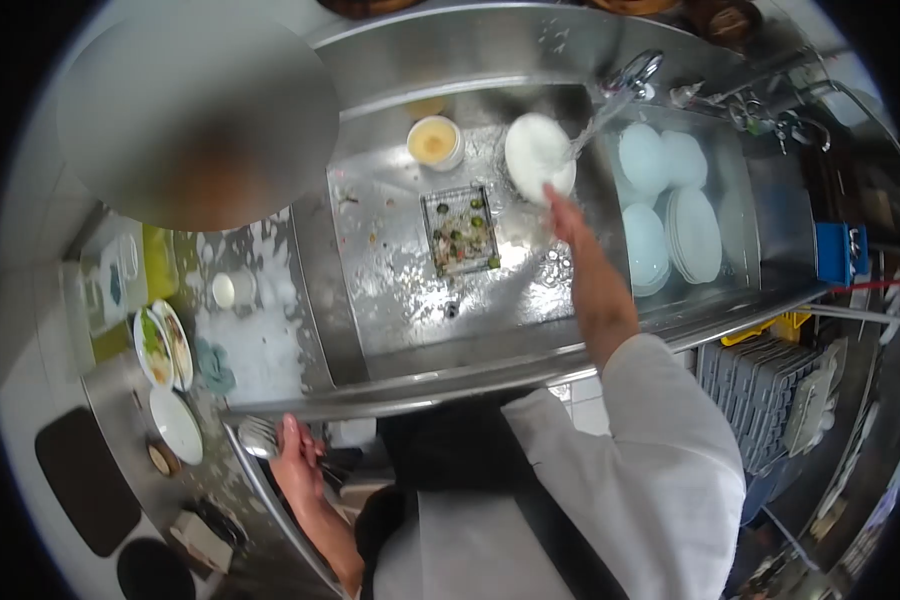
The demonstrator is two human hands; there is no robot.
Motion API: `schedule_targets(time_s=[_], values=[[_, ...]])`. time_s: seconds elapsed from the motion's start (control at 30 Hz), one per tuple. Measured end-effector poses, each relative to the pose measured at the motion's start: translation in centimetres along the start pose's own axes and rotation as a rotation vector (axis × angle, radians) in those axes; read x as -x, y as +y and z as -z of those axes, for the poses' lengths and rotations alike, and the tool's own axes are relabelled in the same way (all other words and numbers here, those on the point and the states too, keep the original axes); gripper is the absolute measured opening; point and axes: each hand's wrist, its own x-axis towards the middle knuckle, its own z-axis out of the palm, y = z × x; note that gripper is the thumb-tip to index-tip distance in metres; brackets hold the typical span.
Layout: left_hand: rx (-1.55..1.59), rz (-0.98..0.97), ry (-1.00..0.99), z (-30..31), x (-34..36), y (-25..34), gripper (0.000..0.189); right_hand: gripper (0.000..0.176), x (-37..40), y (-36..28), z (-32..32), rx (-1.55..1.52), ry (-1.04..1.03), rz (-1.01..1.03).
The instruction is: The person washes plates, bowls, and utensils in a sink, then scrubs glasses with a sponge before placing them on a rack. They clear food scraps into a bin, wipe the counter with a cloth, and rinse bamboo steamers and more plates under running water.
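My right hand (565, 217) is closed on the lower edge of a white plate (532, 150), which it holds over the sink under water running from the tap (642, 72). At the front edge of the counter on the left, my left hand (296, 456) is closed around a bunch of forks (258, 437). Their tines stick out on its left, and dark handles seem to show on its right. Below the plate in the sink stands a square wire strainer (462, 232) with food scraps in it. A white tub (435, 143) with yellowish contents sits behind the strainer.
Several white plates (692, 235) lie in the water-filled basin on the right. Plates with food scraps (154, 347), a white cup (225, 291) and a grey-green cloth (213, 367) rest on the foamy left counter. A blurred round grey object (170, 110) covers the upper left. Grey racks (760, 395) stand lower right.
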Motion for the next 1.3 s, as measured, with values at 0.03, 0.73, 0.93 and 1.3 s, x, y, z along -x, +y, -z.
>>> schedule_targets(time_s=[0.03,0.73,0.93,1.3], values=[[-0.033,0.006,0.032,-0.7,0.3,0.3,0.023,0.065,1.3,-3.9,-0.4,0.240,0.024,0.021],[0.073,-0.093,0.108,-2.5,3.3,-3.2,0.023,0.035,10.9,7.1,1.2,1.391,-0.562,0.113],[0.129,-0.070,0.305,2.8,6.7,-7.2,0.027,0.030,1.4,-9.7,2.1,0.221,-0.456,0.061],[0.387,0.066,0.553,10.0,13.4,-20.1,0.027,0.038,12.4,-4.7,-22.6,-0.113,-0.922,-0.581]])
